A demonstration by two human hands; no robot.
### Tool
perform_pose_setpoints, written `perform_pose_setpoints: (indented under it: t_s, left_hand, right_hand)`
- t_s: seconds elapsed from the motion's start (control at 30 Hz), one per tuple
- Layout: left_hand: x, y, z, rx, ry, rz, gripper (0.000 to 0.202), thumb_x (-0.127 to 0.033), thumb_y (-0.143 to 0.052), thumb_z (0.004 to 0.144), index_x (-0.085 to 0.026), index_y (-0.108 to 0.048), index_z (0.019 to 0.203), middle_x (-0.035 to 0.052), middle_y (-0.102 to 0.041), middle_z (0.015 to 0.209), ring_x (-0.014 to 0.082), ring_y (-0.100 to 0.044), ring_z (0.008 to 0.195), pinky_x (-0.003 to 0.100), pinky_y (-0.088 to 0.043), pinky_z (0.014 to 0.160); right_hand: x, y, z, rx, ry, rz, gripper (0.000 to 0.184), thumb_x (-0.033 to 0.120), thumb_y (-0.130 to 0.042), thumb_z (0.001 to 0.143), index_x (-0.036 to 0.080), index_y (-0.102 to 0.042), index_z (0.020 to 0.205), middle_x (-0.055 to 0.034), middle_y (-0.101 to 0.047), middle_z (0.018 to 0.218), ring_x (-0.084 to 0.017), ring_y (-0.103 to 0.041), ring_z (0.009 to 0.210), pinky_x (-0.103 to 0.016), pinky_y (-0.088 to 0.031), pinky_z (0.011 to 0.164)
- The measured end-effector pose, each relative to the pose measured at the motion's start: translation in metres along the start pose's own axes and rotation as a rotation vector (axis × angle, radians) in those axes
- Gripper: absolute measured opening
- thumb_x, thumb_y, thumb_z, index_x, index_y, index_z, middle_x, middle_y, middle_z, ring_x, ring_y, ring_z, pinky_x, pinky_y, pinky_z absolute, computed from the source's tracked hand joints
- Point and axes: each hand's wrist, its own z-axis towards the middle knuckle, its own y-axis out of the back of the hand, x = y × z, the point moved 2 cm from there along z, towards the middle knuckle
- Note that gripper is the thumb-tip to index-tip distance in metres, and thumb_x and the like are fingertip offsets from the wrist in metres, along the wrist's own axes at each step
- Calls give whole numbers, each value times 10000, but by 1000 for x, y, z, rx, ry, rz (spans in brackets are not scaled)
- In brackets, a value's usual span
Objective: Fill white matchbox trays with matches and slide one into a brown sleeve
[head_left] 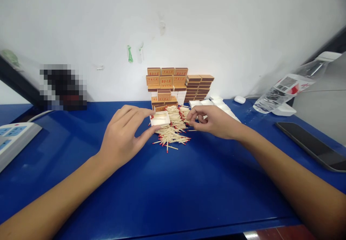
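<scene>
White matchbox tray (161,121), red-tipped matches (175,126) heaped

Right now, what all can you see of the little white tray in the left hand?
The white matchbox tray is a shallow, open-topped rectangle with low, thin walls, apparently cardboard. Inside lie a few pale matchsticks, with red at the left end; part of its white floor shows bare. The left hand holds its left side, thumb at the near edge, fingers at the far one. Open side up, it is by the left part of the match pile; contact there is unclear.
</scene>
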Motion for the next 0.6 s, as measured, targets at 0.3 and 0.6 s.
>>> perform_pose_setpoints:
  t_s: [0.3, 0.6]
  left_hand:
    - [0, 1, 1, -5, -2, 0, 275, -295, -773, 940, -191, -662, 1170, 59, -782, 1082, 232, -696, 972, 400, -569, 886]
    - [0, 0, 1, -1, 3, 1, 261, -296, -765, 945, -205, -666, 1169, 54, -785, 1085, 230, -701, 976, 397, -566, 889]
  right_hand:
    - [-1, -2, -1, 57, 3, -52, 362, 203, -568, 871, 218, -777, 1167, 7, -597, 709, -155, -495, 627, -305, -398, 601]
    - [-10, 7, 2, -157, -116, 81, 216, 426, -752, 857, 212, -773, 879, -51, -760, 838, -184, -646, 730, -329, -488, 662]
